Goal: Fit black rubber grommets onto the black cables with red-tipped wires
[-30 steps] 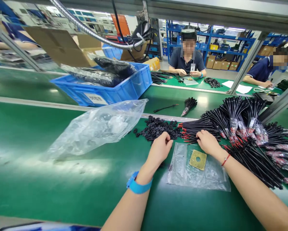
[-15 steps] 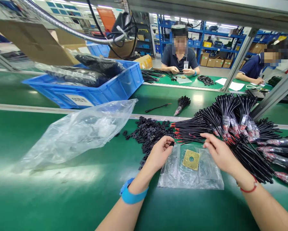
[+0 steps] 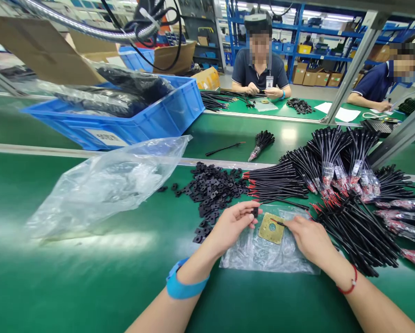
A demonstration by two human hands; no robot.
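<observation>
Our left hand pinched a small black piece between thumb and fingertips, and our right hand pinched a thin cable near its end, the tip pointing towards the left hand above the yellow square plate. So little of the black piece showed past our fingers that a loose pinch could, we judged, have let it turn or drop. The cable's short free end might have bent or slid back if pushed against anything hard, and our palm hid the rest of it. The plate lay on a flat clear bag, whose slick, wrinkled film could have let it skate under a sideways press. Beyond, the heap of black pieces spread close by our left wrist, so a sweep of the forearm might have scattered the nearest ones across the worktop. The row of cables lay just past the bag, near the tangled cable pile; a snagged strand there could have dragged others askew.
</observation>
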